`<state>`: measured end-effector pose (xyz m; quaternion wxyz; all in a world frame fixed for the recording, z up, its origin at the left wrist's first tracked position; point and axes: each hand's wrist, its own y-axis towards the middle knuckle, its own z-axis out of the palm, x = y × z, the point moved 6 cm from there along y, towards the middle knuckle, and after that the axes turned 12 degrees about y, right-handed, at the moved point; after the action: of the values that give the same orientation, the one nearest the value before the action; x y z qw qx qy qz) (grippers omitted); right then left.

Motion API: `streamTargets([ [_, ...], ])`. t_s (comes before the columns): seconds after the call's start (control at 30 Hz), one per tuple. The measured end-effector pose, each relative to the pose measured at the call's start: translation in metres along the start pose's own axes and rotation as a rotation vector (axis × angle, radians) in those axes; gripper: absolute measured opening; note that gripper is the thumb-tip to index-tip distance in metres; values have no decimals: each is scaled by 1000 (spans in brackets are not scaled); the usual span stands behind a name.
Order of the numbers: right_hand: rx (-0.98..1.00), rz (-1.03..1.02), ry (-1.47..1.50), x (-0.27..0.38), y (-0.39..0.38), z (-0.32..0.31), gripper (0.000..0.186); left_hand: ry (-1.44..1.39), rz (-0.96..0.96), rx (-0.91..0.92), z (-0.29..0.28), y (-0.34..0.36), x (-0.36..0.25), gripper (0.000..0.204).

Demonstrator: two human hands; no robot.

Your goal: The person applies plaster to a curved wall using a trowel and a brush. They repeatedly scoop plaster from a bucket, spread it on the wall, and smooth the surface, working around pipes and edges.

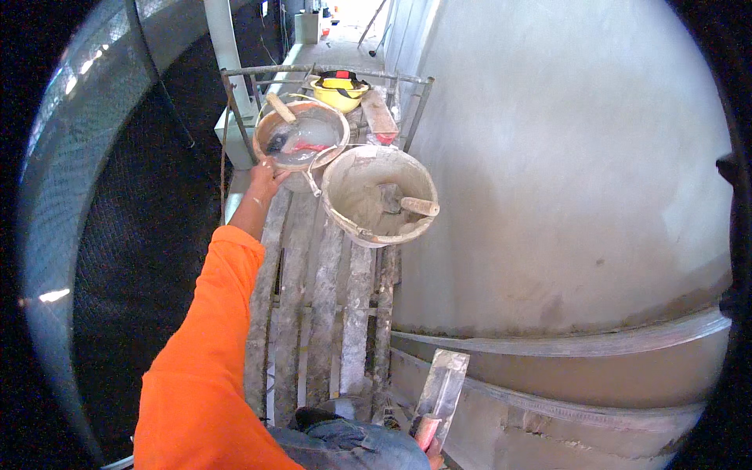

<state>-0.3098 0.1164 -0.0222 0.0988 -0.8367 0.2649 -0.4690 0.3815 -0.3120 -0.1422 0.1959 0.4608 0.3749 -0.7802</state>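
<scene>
My left hand (268, 177) reaches to the near left rim of a bucket of greyish water (313, 133), its fingers closed on that rim. A wooden-handled tool (282, 108) and something red and black sit in that bucket. Beside it, a larger pale bucket (366, 233) holds powdery grey material and a trowel (419, 206) with a wooden handle. Low at the right, my right hand (431, 454) grips a flat metal finishing trowel (446, 380) by its red handle.
A slatted plank platform (321, 313) with a metal rail (258, 69) carries a yellow helmet (337, 95) and a board (380, 113). A plastered wall (564, 157) with horizontal strips runs along the right. Dark mesh (133, 274) and a pale post (227, 43) stand left.
</scene>
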Motion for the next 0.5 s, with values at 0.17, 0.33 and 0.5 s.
streamTargets([
  [0.17, 50, 2, 28, 4, -13, -20, 61, 370, 238, 38, -41, -15, 8, 45],
  [0.33, 110, 8, 70, 12, -32, -37, 61, 809, 474, 110, -94, -30, 16, 49],
  [0.5, 88, -13, 238, 55, -50, -60, 48, 896, 393, 117, -130, -87, 27, 47],
])
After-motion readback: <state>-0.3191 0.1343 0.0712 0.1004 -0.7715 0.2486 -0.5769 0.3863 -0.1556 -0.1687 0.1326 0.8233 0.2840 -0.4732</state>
